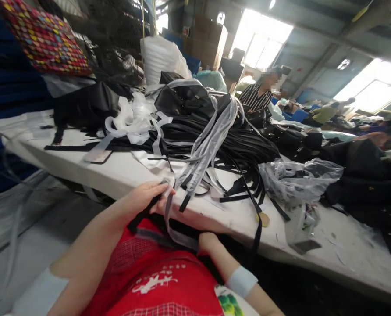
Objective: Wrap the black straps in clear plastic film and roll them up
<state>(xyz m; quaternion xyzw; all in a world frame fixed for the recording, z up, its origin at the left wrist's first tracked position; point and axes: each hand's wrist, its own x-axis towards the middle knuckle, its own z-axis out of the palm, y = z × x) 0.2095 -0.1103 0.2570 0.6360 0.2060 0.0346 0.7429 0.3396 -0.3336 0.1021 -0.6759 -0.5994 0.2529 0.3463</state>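
At the table's front edge, my left hand [154, 195] pinches a black strap [143, 215] together with a translucent plastic strip [168, 217]. The strap hangs down towards my red apron [162, 281]. From the left fingers the plastic strip curves down and across to my right hand [208, 242], which is low against the table edge and closed on it; those fingers are mostly hidden. Just beyond my left hand lies a bunch of black straps in clear plastic sleeves [211, 142], their ends over the near edge.
A large heap of black straps [248, 142] covers the middle of the white table [116, 173]. Coiled white strip [133, 125] lies left of it. A crumpled clear bag [297, 177] and black bags [360, 175] are on the right. A person in a striped top [256, 96] is behind.
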